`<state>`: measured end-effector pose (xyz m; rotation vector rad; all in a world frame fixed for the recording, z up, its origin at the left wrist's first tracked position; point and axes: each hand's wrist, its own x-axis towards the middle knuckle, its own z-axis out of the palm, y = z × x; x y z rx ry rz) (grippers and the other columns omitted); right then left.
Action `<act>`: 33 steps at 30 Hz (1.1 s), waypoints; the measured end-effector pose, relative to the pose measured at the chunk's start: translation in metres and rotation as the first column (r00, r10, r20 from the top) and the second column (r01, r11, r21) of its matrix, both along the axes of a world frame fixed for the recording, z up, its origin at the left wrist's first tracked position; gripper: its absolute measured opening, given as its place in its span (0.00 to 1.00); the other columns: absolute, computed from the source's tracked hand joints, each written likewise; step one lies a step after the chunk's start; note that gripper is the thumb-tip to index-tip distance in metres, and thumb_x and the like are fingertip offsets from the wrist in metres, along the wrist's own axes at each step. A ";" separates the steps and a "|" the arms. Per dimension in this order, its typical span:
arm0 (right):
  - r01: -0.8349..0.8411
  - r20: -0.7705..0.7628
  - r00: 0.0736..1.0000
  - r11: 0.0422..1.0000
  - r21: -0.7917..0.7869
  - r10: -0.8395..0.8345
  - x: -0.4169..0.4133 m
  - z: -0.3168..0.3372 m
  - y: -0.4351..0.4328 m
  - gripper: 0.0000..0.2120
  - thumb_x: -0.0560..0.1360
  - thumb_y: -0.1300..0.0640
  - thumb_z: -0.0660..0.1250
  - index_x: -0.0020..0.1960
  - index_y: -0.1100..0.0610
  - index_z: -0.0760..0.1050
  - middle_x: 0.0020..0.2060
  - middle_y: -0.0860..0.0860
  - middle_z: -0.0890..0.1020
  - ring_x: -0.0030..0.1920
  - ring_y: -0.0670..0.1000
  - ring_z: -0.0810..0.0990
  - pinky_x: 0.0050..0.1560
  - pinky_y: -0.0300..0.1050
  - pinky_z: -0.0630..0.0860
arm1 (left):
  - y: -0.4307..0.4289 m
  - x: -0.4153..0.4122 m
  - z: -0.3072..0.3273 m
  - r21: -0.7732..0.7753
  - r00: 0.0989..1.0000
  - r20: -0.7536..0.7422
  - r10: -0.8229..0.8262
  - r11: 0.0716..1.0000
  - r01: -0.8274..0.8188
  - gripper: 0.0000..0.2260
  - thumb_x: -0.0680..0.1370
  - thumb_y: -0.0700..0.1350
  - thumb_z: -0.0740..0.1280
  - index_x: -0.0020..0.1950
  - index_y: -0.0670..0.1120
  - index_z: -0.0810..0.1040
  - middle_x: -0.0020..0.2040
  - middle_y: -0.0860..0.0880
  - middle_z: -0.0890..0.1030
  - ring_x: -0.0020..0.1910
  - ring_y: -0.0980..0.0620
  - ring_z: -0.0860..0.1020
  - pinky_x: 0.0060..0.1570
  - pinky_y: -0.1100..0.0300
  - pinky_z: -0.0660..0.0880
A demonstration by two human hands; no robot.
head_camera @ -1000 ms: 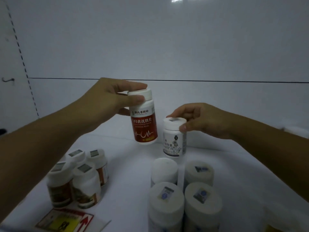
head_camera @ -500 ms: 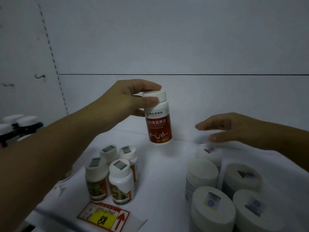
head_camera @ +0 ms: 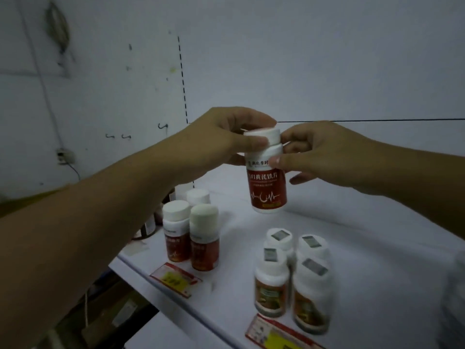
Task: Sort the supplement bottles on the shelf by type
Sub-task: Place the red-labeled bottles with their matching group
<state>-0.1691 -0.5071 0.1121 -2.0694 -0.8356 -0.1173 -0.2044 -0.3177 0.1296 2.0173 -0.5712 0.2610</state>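
A white-capped bottle with a red label (head_camera: pixel 268 187) hangs upright in the air above the white shelf (head_camera: pixel 352 248). My left hand (head_camera: pixel 221 142) grips its cap from the left. My right hand (head_camera: pixel 317 154) pinches its neck from the right, thumb on the label's top. Below and to the left stand three bottles of the same red kind (head_camera: pixel 191 233). At the front right stands a cluster of several white bottles with brown-orange labels (head_camera: pixel 292 278) and grey seals on their caps.
Red and yellow price tags (head_camera: pixel 173 278) (head_camera: pixel 279 338) sit on the shelf's front edge. Dark bottles (head_camera: pixel 148 225) stand behind my left forearm. A blurred white bottle (head_camera: pixel 455 293) shows at the right edge. The white back wall rises close behind.
My right hand has come up from the white bottles and taken hold of the red-label bottle's neck. The view has swung left, bringing the red-label group into sight.
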 end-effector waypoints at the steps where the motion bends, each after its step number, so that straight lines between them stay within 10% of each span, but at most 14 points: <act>1: -0.003 -0.009 1.000 1.000 -0.026 0.002 0.005 -0.002 0.013 0.14 0.68 0.54 0.72 0.53 0.51 0.76 0.42 0.46 0.85 0.42 0.41 0.83 0.39 0.38 0.81 | 0.013 0.006 -0.003 0.022 1.000 0.011 0.005 1.000 -0.005 0.12 0.73 0.38 0.67 0.54 0.50 0.79 0.51 0.51 0.83 0.48 0.55 0.82 0.46 0.63 0.80; 12: 0.174 -0.221 0.953 0.970 -0.172 -0.210 0.061 -0.042 0.089 0.19 0.63 0.57 0.77 0.52 0.50 0.77 0.46 0.46 0.85 0.42 0.44 0.84 0.37 0.37 0.80 | 0.079 0.087 -0.021 0.513 0.995 0.058 -0.083 0.858 0.042 0.11 0.67 0.43 0.73 0.48 0.53 0.81 0.38 0.62 0.82 0.38 0.63 0.80 0.37 0.71 0.74; 17: 0.180 -0.292 0.924 0.955 -0.236 -0.246 0.067 -0.063 0.103 0.19 0.61 0.59 0.78 0.50 0.51 0.78 0.43 0.47 0.86 0.40 0.45 0.84 0.35 0.37 0.79 | 0.085 0.096 -0.035 0.655 0.991 -0.016 -0.131 0.747 0.109 0.14 0.67 0.45 0.73 0.52 0.53 0.80 0.50 0.54 0.83 0.47 0.55 0.80 0.51 0.56 0.78; 26: 0.120 -0.353 0.907 0.944 -0.308 -0.230 0.057 -0.072 0.108 0.19 0.66 0.62 0.74 0.55 0.53 0.76 0.51 0.49 0.84 0.46 0.45 0.83 0.38 0.35 0.78 | 0.082 0.099 -0.047 0.798 0.986 -0.061 -0.155 0.586 0.141 0.09 0.73 0.49 0.68 0.53 0.54 0.78 0.53 0.55 0.81 0.49 0.56 0.78 0.50 0.63 0.74; 33: 0.360 0.142 0.927 0.721 -0.593 -0.346 0.028 -0.046 0.042 0.27 0.71 0.44 0.67 0.68 0.47 0.65 0.65 0.48 0.73 0.63 0.49 0.72 0.59 0.42 0.68 | 0.039 0.085 -0.032 0.747 0.983 0.127 -0.131 0.665 -0.007 0.18 0.73 0.58 0.63 0.62 0.59 0.71 0.62 0.57 0.74 0.56 0.57 0.74 0.51 0.62 0.68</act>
